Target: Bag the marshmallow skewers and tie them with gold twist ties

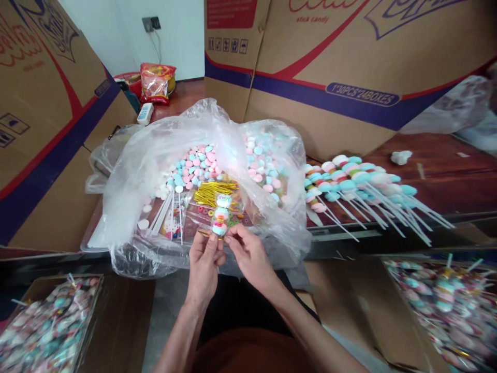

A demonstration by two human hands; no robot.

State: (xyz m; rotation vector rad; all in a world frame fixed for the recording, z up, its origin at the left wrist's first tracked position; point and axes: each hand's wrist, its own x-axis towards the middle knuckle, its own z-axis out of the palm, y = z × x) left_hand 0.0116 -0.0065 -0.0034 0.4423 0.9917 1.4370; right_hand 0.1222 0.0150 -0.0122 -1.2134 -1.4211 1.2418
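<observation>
My left hand [204, 259] and my right hand [247, 252] meet in front of me, both pinched at the base of a candy skewer [221, 215] wrapped in clear film, held upright. A gold twist tie [204, 233] sticks out by my left fingers. Behind the skewer lies a bundle of gold twist ties [213, 191] on a tray inside a big clear plastic bag [155, 155]. Loose pink, blue and white candies [198, 163] and several white sticks [171, 212] lie in the bag too.
A row of unwrapped candy skewers [361, 181] lies to the right on the wooden table [446, 176]. Boxes of wrapped skewers sit at lower left [46, 321] and lower right [446, 300]. Large cardboard cartons [349, 62] stand behind and to the left.
</observation>
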